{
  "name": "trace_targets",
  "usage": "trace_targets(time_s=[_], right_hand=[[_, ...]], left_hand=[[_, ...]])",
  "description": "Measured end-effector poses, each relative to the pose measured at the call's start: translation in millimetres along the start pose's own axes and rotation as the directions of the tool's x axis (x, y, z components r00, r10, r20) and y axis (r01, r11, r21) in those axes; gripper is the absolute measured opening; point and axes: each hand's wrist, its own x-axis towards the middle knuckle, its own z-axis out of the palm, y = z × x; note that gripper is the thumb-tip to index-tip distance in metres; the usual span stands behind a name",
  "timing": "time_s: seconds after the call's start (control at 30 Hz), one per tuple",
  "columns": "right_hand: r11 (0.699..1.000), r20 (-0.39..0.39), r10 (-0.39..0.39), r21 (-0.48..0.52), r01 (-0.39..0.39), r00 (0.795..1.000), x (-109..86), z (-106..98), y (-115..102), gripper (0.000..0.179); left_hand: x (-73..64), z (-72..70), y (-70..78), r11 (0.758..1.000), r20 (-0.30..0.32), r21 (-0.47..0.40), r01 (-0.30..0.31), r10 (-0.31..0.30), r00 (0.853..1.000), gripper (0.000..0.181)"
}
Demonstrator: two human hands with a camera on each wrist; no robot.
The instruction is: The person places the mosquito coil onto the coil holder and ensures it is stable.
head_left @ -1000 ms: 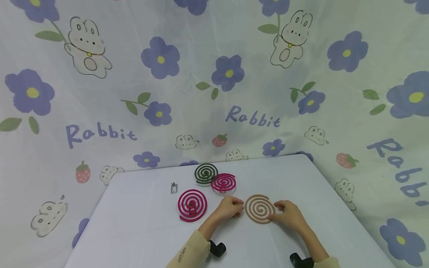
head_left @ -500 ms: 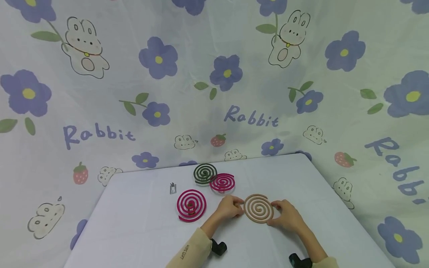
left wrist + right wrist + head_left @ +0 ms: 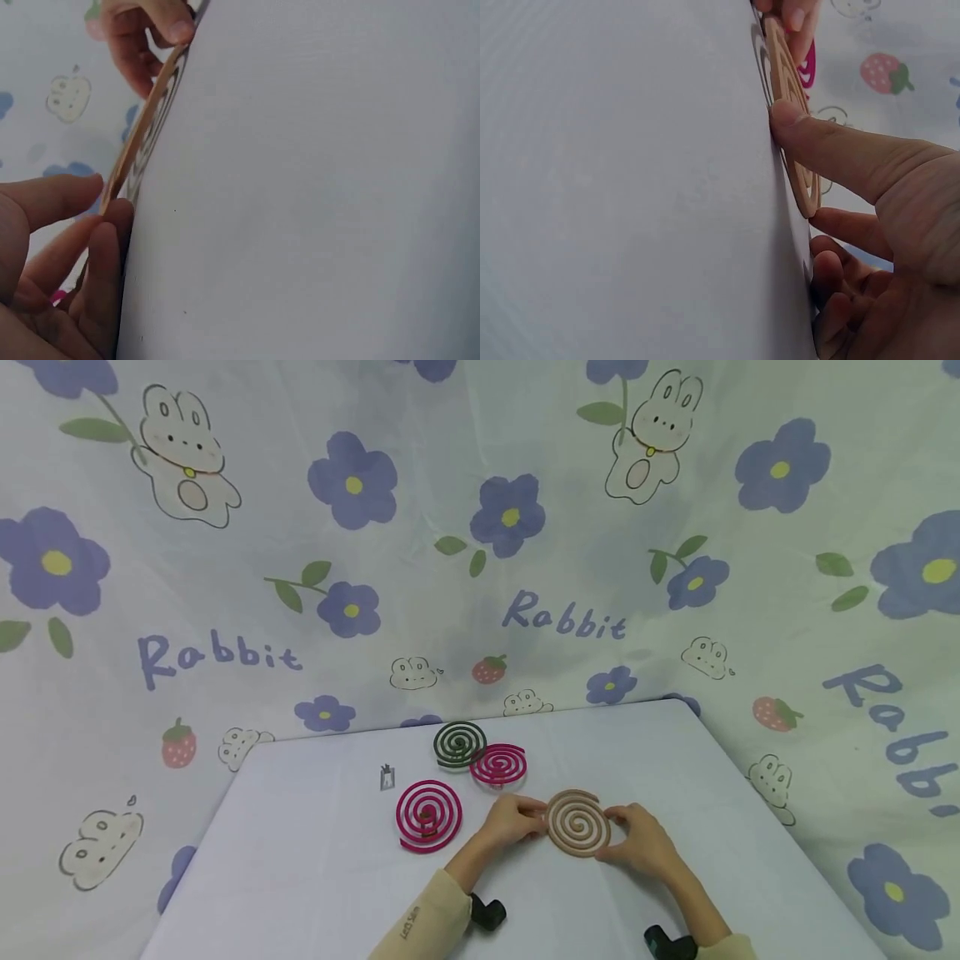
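A tan mosquito coil [image 3: 578,824] lies between my two hands on the right half of the table. My left hand [image 3: 513,821] pinches its left edge; in the left wrist view the thumb is above the rim and fingertips [image 3: 120,214] are at its underside. My right hand [image 3: 641,842] grips the opposite edge, thumb [image 3: 810,131] on the near side and index finger on the rim. The coil's shadow shows close under it in both wrist views.
A magenta coil [image 3: 400,820] lies left of my left hand, a small stand under its middle. Farther back, a dark green coil [image 3: 438,745] and another magenta coil [image 3: 522,764] overlap. A small metal stand [image 3: 387,777] lies to their left on the white table [image 3: 300,860]. Printed cloth hangs behind.
My right thumb has moved from over the tan coil to its edge. The left fingers have closed in to its left rim. The coil has shifted slightly left; the other coils stay put.
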Motion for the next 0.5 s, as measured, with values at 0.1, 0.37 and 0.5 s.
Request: trace_targets(time_s=[0.1, 0.37, 0.5], right_hand=[[1.0, -0.004, -0.016, 0.004, 0.016, 1.0, 1.2, 0, 0, 0.076], [0.995, -0.026, -0.043, 0.094, 0.045, 0.999, 4.4, 7, -6, 0.077], [0.983, -0.007, -0.03, 0.184, 0.031, 1.0, 6.0, 11, -11, 0.076]], left_hand=[[2.0, 0.3, -1.8, 0.999, -0.004, -0.044, 0.018, -0.018, 1.0, 0.026], [-7.3, -2.1, 9.5, 0.982, -0.022, -0.182, 0.051, -0.056, 0.998, 0.029], [-2.9, -2.6, -3.1, 0.964, -0.034, -0.261, 0.06, -0.071, 0.997, 0.032]])
